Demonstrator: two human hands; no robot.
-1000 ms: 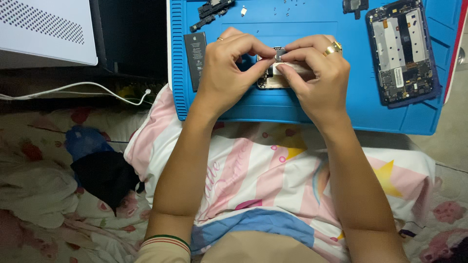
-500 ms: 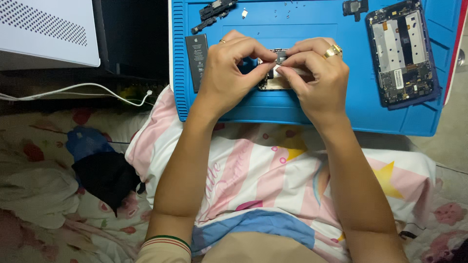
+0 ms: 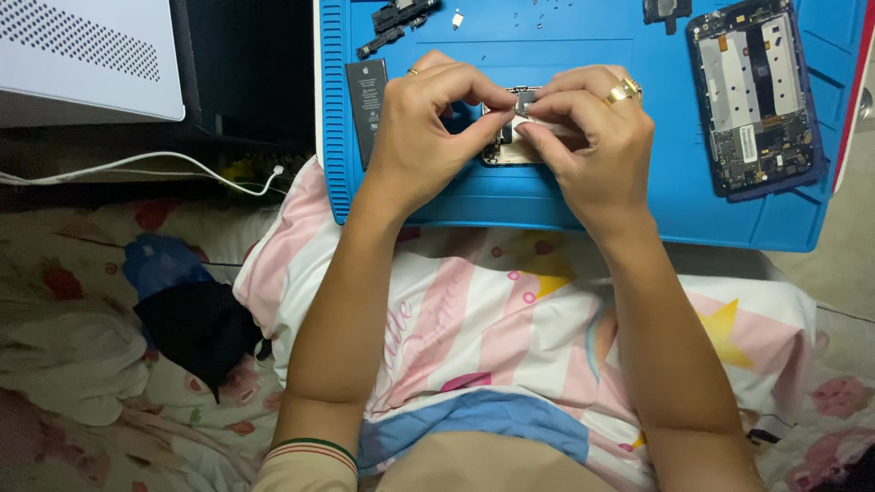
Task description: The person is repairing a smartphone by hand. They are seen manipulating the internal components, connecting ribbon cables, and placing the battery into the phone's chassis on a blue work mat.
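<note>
Head view shows the fingers (image 3: 492, 117) of both hands pinching a small phone part (image 3: 512, 138), which lies on the blue repair mat (image 3: 565, 196) between them. Left hand (image 3: 428, 137) and right hand (image 3: 592, 146) almost touch at the fingertips. Right hand wears a gold ring (image 3: 625, 89). A black battery (image 3: 366, 107) lies just beside the left hand; an opened phone (image 3: 755, 100) lies at the right side
</note>
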